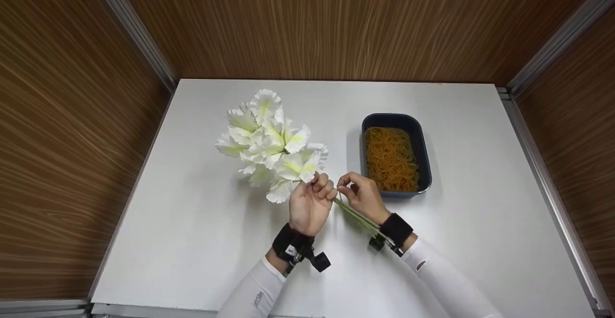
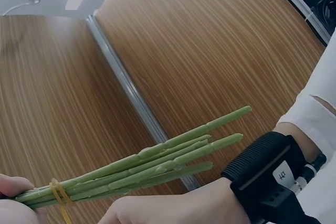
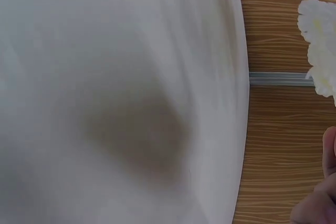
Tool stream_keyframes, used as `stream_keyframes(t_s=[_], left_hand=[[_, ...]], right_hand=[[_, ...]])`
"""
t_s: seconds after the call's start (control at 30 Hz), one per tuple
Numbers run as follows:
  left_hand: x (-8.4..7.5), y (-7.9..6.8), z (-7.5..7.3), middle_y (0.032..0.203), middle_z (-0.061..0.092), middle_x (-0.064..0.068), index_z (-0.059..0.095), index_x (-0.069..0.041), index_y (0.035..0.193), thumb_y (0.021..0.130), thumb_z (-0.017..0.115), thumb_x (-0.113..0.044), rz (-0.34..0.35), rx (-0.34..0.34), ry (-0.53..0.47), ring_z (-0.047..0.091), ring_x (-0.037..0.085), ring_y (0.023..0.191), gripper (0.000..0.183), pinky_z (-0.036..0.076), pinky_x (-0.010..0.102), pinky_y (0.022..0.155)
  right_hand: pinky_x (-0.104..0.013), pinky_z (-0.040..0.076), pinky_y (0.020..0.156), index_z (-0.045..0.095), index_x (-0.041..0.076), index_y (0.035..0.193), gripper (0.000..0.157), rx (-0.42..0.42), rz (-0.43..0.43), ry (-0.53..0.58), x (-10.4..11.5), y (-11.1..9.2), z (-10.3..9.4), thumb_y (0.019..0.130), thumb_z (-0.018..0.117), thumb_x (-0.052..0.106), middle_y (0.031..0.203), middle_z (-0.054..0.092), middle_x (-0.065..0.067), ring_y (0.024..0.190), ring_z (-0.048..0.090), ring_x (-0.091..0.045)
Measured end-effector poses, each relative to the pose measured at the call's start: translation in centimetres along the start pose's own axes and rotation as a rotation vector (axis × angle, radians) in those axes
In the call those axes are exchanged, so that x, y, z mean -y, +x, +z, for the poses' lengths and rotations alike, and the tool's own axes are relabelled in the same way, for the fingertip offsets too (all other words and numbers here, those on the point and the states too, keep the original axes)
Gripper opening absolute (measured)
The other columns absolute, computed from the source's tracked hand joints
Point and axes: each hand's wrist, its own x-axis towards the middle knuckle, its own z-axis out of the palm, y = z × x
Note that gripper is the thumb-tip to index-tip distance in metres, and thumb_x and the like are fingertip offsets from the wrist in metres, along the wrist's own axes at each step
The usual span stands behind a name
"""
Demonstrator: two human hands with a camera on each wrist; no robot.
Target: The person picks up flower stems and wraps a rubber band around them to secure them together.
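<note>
Wood-grained panels [image 1: 312,25] joined by metal strips [image 1: 136,25] bounded the white table [image 1: 192,241] behind and at both sides. White flowers [image 1: 269,145] slanted over its middle, their green stems [image 1: 356,214] gripped in the left hand [image 1: 310,207]. Just beside it, the right hand [image 1: 366,199] pinched a rubber band [image 2: 62,199] looped around the stems. Rightward stood a dark container [image 1: 399,121] of orange bands [image 1: 391,159].

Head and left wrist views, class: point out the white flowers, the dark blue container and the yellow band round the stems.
White flowers [image 1: 274,145]: head view, petals mid-cluster.
Dark blue container [image 1: 394,120]: head view, far inner wall.
Yellow band [image 2: 59,194]: left wrist view, strand of its loop.
</note>
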Motion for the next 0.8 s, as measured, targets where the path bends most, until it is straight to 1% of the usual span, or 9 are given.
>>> stream_keyframes(t_s=[0.1, 0.17, 0.23, 0.3, 0.37, 0.47, 0.53, 0.67, 0.8], left_hand=[[0.3, 0.3, 0.0, 0.077, 0.022, -0.005, 0.036, -0.017, 0.089, 0.107, 0.017, -0.013, 0.013, -0.019, 0.002, 0.027, 0.008, 0.067, 0.027, 0.028, 0.021, 0.068], [0.3, 0.4, 0.0, 0.077, 0.022, -0.005, 0.035, -0.017, 0.089, 0.107, 0.016, -0.014, 0.020, -0.035, 0.004, 0.027, 0.008, 0.067, 0.027, 0.028, 0.021, 0.068], [0.3, 0.5, 0.0, 0.077, 0.022, -0.005, 0.035, -0.016, 0.089, 0.107, 0.016, -0.014, 0.028, -0.048, 0.008, 0.027, 0.008, 0.067, 0.026, 0.028, 0.021, 0.068], [0.3, 0.5, -0.1, 0.077, 0.023, -0.005, 0.035, -0.016, 0.089, 0.107, 0.016, -0.014, 0.038, -0.053, 0.011, 0.027, 0.008, 0.067, 0.026, 0.027, 0.021, 0.068], [0.1, 0.5, -0.2, 0.078, 0.023, -0.005, 0.035, -0.016, 0.090, 0.107, 0.017, -0.015, 0.048, -0.050, 0.020, 0.027, 0.009, 0.068, 0.025, 0.027, 0.022, 0.068], [0.0, 0.5, -0.3, 0.078, 0.023, -0.005, 0.037, -0.016, 0.089, 0.109, 0.018, -0.017, 0.064, -0.040, 0.028, 0.026, 0.009, 0.069, 0.027, 0.027, 0.022, 0.069], [0.0, 0.6, -0.4, 0.078, 0.023, -0.005, 0.038, -0.017, 0.089, 0.109, 0.019, -0.019, 0.073, -0.038, 0.030, 0.026, 0.010, 0.070, 0.028, 0.028, 0.022, 0.070], [0.2, 0.6, -0.5, 0.079, 0.024, -0.004, 0.039, -0.019, 0.091, 0.110, 0.019, -0.021, 0.097, -0.049, 0.035, 0.027, 0.010, 0.070, 0.028, 0.028, 0.023, 0.070], [0.4, 0.7, -0.6, 0.079, 0.030, -0.005, 0.043, -0.019, 0.092, 0.111, 0.018, -0.021, 0.119, -0.079, 0.057, 0.029, 0.009, 0.070, 0.031, 0.028, 0.023, 0.072]], right_hand=[[-0.016, 0.034, 0.055, 0.069, 0.004, 0.090, 0.012, 0.010, 0.045, 0.006, 0.4, -0.7, 0.7, 0.089, 0.076, -0.007, 0.081, 0.071, -0.011, 0.057, 0.040, 0.003], [-0.016, 0.032, 0.055, 0.070, 0.003, 0.091, 0.008, 0.032, 0.115, 0.004, 0.9, -1.2, 0.9, 0.090, 0.074, -0.004, 0.076, 0.068, -0.012, 0.055, 0.038, 0.004], [-0.017, 0.031, 0.055, 0.070, 0.003, 0.094, 0.004, 0.062, 0.179, 0.013, 1.2, -1.7, 1.1, 0.093, 0.073, 0.001, 0.075, 0.066, -0.010, 0.054, 0.038, 0.004], [-0.017, 0.034, 0.056, 0.070, 0.004, 0.095, 0.003, 0.072, 0.206, 0.019, 1.3, -2.4, 1.4, 0.094, 0.073, 0.005, 0.076, 0.067, -0.008, 0.057, 0.042, 0.003], [-0.019, 0.040, 0.057, 0.070, 0.004, 0.094, 0.004, 0.062, 0.177, 0.030, 1.3, -3.2, 1.8, 0.094, 0.074, 0.006, 0.077, 0.068, -0.007, 0.061, 0.049, 0.002], [-0.023, 0.048, 0.061, 0.068, 0.007, 0.090, 0.010, 0.023, 0.070, 0.016, 1.1, -4.4, 2.5, 0.090, 0.077, 0.002, 0.079, 0.070, -0.005, 0.068, 0.053, 0.000], [-0.023, 0.048, 0.061, 0.067, 0.010, 0.090, 0.014, 0.023, 0.028, -0.011, 1.4, -5.3, 2.9, 0.089, 0.077, 0.001, 0.079, 0.069, -0.003, 0.068, 0.052, 0.001], [-0.022, 0.044, 0.061, 0.065, 0.015, 0.095, 0.017, 0.050, 0.040, -0.065, 2.4, -7.1, 3.2, 0.092, 0.073, 0.001, 0.085, 0.068, 0.002, 0.068, 0.046, 0.003], [-0.021, 0.046, 0.064, 0.066, 0.013, 0.093, 0.017, 0.037, -0.029, -0.146, 3.4, -8.2, 3.5, 0.090, 0.076, -0.001, 0.086, 0.069, 0.004, 0.070, 0.052, -0.001]])
